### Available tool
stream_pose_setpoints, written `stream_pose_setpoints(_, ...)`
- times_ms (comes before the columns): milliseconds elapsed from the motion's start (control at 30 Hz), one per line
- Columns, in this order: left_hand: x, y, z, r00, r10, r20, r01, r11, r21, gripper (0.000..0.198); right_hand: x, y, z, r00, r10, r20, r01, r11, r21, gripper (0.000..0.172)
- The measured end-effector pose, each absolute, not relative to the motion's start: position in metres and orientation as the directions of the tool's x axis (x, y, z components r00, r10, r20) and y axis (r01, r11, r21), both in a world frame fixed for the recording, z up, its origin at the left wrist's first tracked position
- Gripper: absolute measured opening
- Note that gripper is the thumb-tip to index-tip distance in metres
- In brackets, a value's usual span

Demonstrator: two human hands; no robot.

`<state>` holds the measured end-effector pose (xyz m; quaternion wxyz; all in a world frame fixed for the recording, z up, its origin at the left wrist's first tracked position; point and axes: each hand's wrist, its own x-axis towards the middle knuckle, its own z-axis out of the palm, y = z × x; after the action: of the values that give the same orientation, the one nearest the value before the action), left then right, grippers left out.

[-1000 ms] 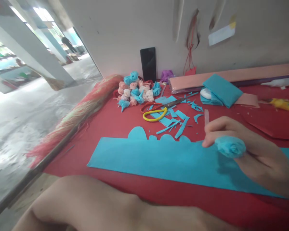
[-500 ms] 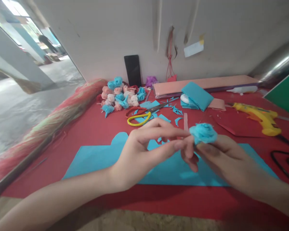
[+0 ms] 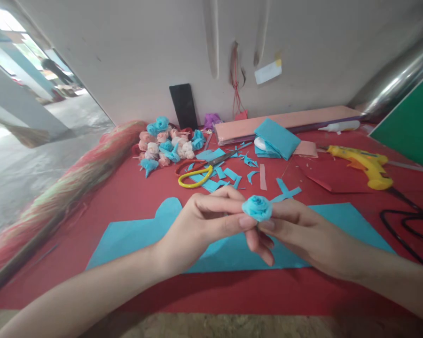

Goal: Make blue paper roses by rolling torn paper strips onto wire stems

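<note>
A person's two bare hands meet over the near edge of a red tabletop (image 3: 137, 192), both closed on a small blue paper rose (image 3: 257, 207). The left hand (image 3: 197, 220) comes in from the left, its thumb and forefinger pinched against the flower's side. The right hand (image 3: 303, 234) comes in from the right, its fingers curled under and behind the bloom. The rose sits between the two sets of fingertips, lifted clear of the surface, its spiral face turned up toward the camera. Neither hand is clearly nearer to it.

Directly beneath lies a long blue paper sheet (image 3: 134, 239) with one scalloped bump cut into its far edge. Beyond it are blue paper scraps (image 3: 229, 173) and yellow-handled scissors (image 3: 197, 173), with a yellow glue gun (image 3: 366, 164) and its black cable (image 3: 409, 220) to the right. Farther back sit a pile of blue, pink and white paper roses (image 3: 165, 143), a folded blue paper (image 3: 278, 138) and a long pink paper stack (image 3: 303, 119). A black phone (image 3: 183, 107) leans against the pale wall (image 3: 144, 56), and a green board (image 3: 412, 126) stands at far right.
</note>
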<state>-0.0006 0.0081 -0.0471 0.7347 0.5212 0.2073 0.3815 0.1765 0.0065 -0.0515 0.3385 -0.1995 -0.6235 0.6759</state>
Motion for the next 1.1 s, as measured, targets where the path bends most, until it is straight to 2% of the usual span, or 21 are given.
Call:
stream_pose_setpoints(100, 0.0, 0.008, -0.05, 0.636, 0.768, 0.075, -0.36, 0.21, 0.909, 0.017, 0.175, 0.001, -0.05, -0.649, 0.739, 0.18, -0.118, 0.137, -0.984, 0.03)
stream_pose_setpoints(200, -0.001, 0.005, -0.054, 0.604, 0.79, 0.105, -0.379, 0.169, 0.91, 0.008, 0.175, -0.006, -0.049, -0.59, 0.741, 0.321, 0.043, 0.426, -0.904, 0.025)
stream_pose_setpoints(300, -0.001, 0.002, -0.057, 0.501, 0.848, 0.171, -0.337, 0.009, 0.941, 0.006, 0.175, -0.01, -0.051, -0.54, 0.649, 0.536, 0.225, 0.725, -0.651, 0.024)
stream_pose_setpoints(367, 0.0, 0.002, -0.059, 0.44, 0.875, 0.201, -0.302, -0.067, 0.951, 0.006, 0.175, -0.011, -0.055, -0.508, 0.577, 0.64, 0.335, 0.817, -0.47, 0.028)
stream_pose_setpoints(467, 0.003, 0.003, -0.061, 0.39, 0.899, 0.198, -0.283, -0.088, 0.955, 0.008, 0.174, -0.009, -0.059, -0.469, 0.496, 0.731, 0.443, 0.848, -0.291, 0.029)
stream_pose_setpoints(567, 0.005, 0.003, -0.063, 0.36, 0.915, 0.184, -0.258, -0.092, 0.962, 0.008, 0.174, -0.007, -0.06, -0.46, 0.447, 0.767, 0.478, 0.853, -0.211, 0.025)
stream_pose_setpoints(767, 0.004, 0.002, -0.065, 0.351, 0.917, 0.192, -0.241, -0.11, 0.964, 0.012, 0.177, -0.005, -0.061, -0.497, 0.462, 0.735, 0.428, 0.867, -0.256, 0.018)
stream_pose_setpoints(967, 0.005, 0.001, -0.064, 0.354, 0.922, 0.159, -0.216, -0.084, 0.973, 0.013, 0.181, -0.007, -0.058, -0.535, 0.449, 0.716, 0.536, 0.835, -0.124, 0.023)
stream_pose_setpoints(1100, 0.006, 0.004, -0.063, 0.379, 0.918, 0.118, -0.188, -0.049, 0.981, 0.01, 0.181, -0.007, -0.058, -0.512, 0.466, 0.721, 0.506, 0.842, -0.185, 0.026)
